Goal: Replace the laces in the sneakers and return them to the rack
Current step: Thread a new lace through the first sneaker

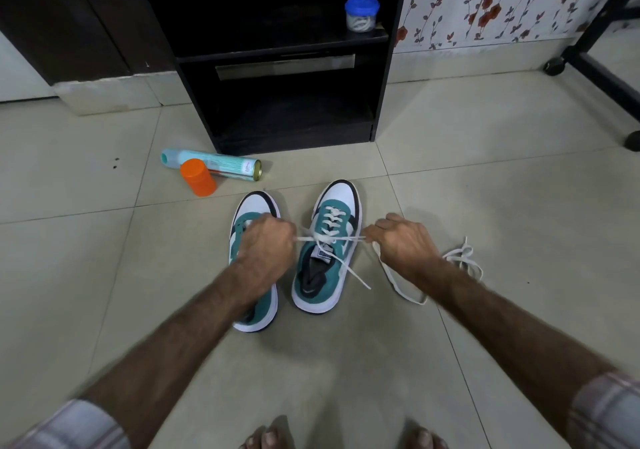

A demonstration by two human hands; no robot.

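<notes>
Two teal and white sneakers stand side by side on the tiled floor, toes pointing at the rack. The right sneaker [329, 261] is laced with a white lace [332, 239] up to its tongue. My left hand [266, 240] grips one end of that lace and my right hand [398, 240] grips the other, stretching it taut across the shoe. My left hand and forearm hide much of the left sneaker [254, 206]. A loose white lace [464, 258] lies on the floor behind my right hand. The black rack [291, 67] stands just beyond the shoes.
An orange-capped jar [198, 177] and a teal spray can [214, 166] lie left of the rack's base. A blue-lidded jar with laces [361, 13] sits on the rack's upper shelf. A black wheeled frame [595, 67] stands at right. My toes [339, 438] show at the bottom edge.
</notes>
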